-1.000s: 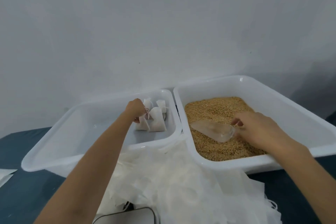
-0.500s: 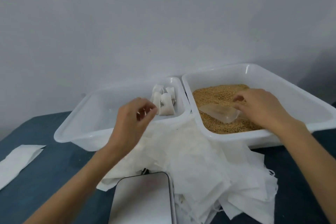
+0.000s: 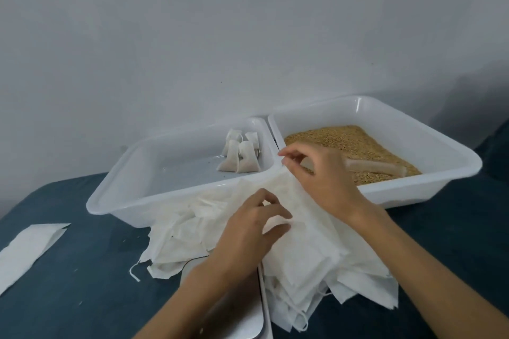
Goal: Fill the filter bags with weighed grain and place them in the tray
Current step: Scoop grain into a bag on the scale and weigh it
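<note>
since 0.5 s ago the scoop [image 3: 377, 166] has been let go by the right hand [image 3: 322, 176] and left lying on the grain [image 3: 344, 140], just beyond the knuckles. the right hand is now laid on the pile of empty filter bags [image 3: 303, 242], its fingertips pinched on the edge of 1 bag (near the tray corners). the left hand [image 3: 253, 231] has been brought down beside it, fingers curled onto the same pile. 4 filled bags [image 3: 239, 157] stand in the tray [image 3: 143, 173] beyond the left hand. under the left wrist a scale [image 3: 234, 316] is partly covered. a loose bag [image 3: 30, 248] lies well left.
</note>
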